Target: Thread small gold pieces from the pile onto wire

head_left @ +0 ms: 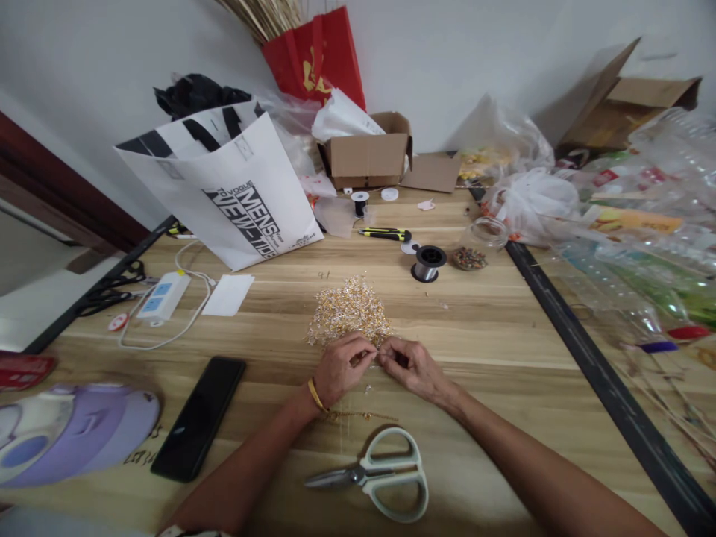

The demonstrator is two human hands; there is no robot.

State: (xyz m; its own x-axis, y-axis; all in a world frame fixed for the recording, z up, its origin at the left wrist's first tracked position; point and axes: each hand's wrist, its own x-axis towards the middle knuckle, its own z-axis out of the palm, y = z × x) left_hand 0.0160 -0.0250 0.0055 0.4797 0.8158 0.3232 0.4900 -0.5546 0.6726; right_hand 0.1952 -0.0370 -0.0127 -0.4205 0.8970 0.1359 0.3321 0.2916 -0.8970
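My left hand (347,363) and my right hand (411,365) meet fingertip to fingertip, both in a pinch. What lies between the fingers is too small to make out. Just beyond them spreads a pile of small gold and clear beads (350,309), touching the edge of my left hand. A tiny clear bead (368,388) shows below the fingers. Nearer to me lies a thin gold chain (366,415), and faint fine strands run down past it. Scissors with pale handles (394,473) rest on the table between my forearms, blades pointing left.
Behind the beads are a spool of wire (429,263), a utility knife (385,234) and a glass jar of beads (470,258). A phone (198,418) and a power strip (164,297) lie left. A white paper bag (235,186) stands at back left; plastic bottles (615,283) crowd the right.
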